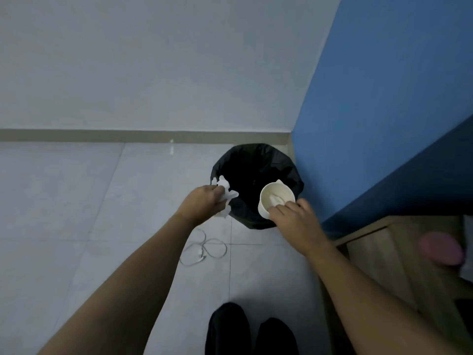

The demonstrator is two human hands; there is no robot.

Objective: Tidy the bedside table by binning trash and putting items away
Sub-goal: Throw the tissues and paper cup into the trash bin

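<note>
**Over the bin, both hands loaded**

Head cam: down by the corner where the white wall meets the blue panel (pixel 384 98) stands the bin (pixel 293 172), black liner, mouth open, on the grey tile floor (pixel 76 201). Left hand (pixel 202 203) is clenched round a crumpled white tissue (pixel 225 187), held right at the bin's left rim, w/ bits of it poking out past the fingers. Right hand (pixel 294 219) grips a white paper cup (pixel 275 198) by its near edge. The cup is tipped so the opening faces the cam, and it hangs over the right side of the bin's mouth. Smth pale sits inside the cup, can't tell what tbh. Thin white cable (pixel 204 249) lies in loose loops on the floor just in front of the bin, btw the two forearms. Bedside table (pixel 378 242), light wood, is at the right edge beside the blue panel, w/ a blurry pink thing (pixel 440 248) on top. Dark shoes (pixel 227 326) show at the bottom of the shot, on the near side of the cable.
</note>
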